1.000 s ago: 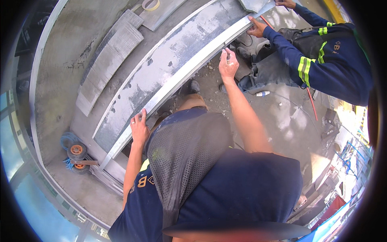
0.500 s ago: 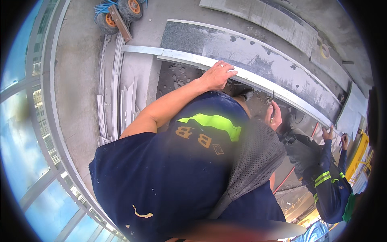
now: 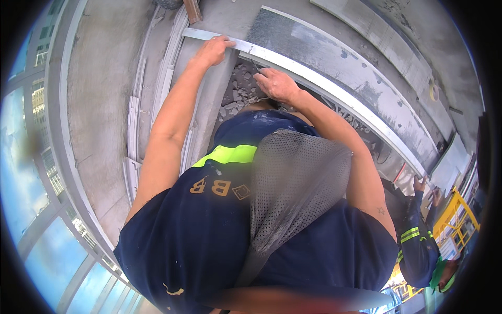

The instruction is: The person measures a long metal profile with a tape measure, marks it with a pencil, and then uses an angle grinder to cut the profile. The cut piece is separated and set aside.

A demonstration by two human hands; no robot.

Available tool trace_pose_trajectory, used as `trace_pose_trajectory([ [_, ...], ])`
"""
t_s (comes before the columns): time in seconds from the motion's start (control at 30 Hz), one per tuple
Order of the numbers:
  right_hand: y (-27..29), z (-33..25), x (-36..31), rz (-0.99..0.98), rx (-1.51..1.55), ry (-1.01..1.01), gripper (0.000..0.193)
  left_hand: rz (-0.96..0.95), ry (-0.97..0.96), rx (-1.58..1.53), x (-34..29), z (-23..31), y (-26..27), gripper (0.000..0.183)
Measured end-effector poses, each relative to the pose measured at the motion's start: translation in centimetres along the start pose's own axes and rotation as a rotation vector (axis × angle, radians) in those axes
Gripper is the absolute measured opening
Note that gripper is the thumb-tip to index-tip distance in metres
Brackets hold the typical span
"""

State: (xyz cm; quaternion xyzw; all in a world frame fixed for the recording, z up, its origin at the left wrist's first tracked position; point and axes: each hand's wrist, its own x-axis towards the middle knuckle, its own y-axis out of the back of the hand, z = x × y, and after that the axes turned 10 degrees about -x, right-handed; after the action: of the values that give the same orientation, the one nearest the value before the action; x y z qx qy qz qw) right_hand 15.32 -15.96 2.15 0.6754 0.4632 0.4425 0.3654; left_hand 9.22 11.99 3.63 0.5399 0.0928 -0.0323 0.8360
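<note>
A long, pale metal strip (image 3: 324,86) lies slantwise along the edge of a grey, worn panel (image 3: 308,44). My left hand (image 3: 212,51) is closed on the strip near its left end, fingers over the edge. Just right of it, my right hand (image 3: 277,85) grips a slim, dark, pencil-like marking tool (image 3: 254,65), its tip against the strip's near side. Whether it is a pencil or a scriber cannot be told. At the strip's far right end, a co-worker's hand (image 3: 419,184) is close to the strip.
Broken rubble (image 3: 241,91) lies under the strip before me. Long pale profiles (image 3: 135,123) lie on the left, near a window frame (image 3: 57,141). Another board (image 3: 376,34) lies farther back. The co-worker (image 3: 418,240) crouches at right, by a yellow metal frame (image 3: 457,212).
My left hand has slid left along the strip to near its end. My right hand has come from the right to beside it, still holding the slim tool. My view has shifted right.
</note>
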Motion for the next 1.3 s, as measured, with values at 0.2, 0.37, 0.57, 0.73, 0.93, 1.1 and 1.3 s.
trace_pose_trajectory([
  [0.2,-2.8,0.2,3.5,0.036,0.027,0.008,0.017,-0.008,0.002,0.090,-1.1,0.6,-1.1,0.059],
  [0.37,-3.3,0.3,4.9,-0.004,-0.007,0.008,0.017,0.022,0.015,0.100,-1.6,0.9,-1.6,0.060],
  [0.57,-0.1,0.6,1.8,0.067,0.096,-0.106,0.013,0.039,0.037,0.045,-1.9,0.9,-1.9,0.064],
  [0.73,4.2,0.7,-4.3,0.066,0.106,-0.217,0.015,0.029,0.046,0.020,-1.7,0.9,-1.8,0.062],
  [0.93,3.8,0.5,-4.8,0.119,0.112,-0.266,0.014,0.018,0.005,0.050,-1.5,1.0,-1.6,0.067],
  [1.1,3.3,1.1,-6.7,0.156,0.164,-0.317,0.011,0.000,-0.072,0.107,-1.2,1.0,-1.6,0.070],
  [1.3,8.2,0.8,-17.5,0.128,0.189,-0.740,0.020,-0.032,-0.112,0.082,-1.1,0.5,-1.4,0.075],
])
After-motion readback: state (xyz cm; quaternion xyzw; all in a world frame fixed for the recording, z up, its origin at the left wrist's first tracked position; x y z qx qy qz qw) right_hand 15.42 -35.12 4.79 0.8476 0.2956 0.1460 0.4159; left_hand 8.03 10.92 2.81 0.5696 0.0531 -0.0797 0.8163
